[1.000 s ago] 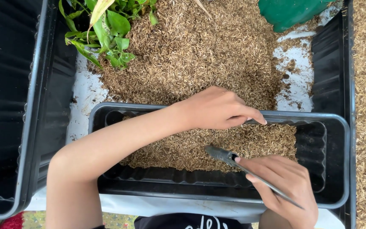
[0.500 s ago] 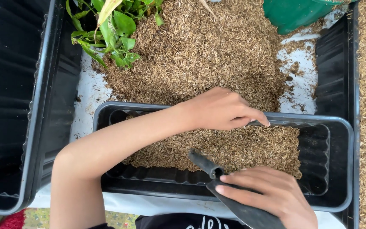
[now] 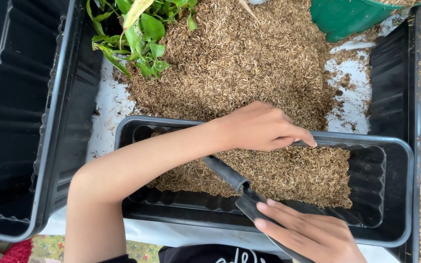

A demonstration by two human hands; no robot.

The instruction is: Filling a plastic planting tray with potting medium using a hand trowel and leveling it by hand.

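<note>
**Husks levelled in the planter**

The husk heap filled the upper centre. Below, the planter lay half filled. The left hand pinched its far rim; the right hand, lower right, clasped a trowel, handle pointing inward.

A heap of brown husks covers the middle of a white sheet — bare patches of the sheet show at its left and right edges. A leafy green plant lies at the heap's upper left corner, partly on the husks. A green pot sits at the top right, cut off by the frame. A big black tub stands at the left — another black tub at the right, with more husks beyond it.
</note>
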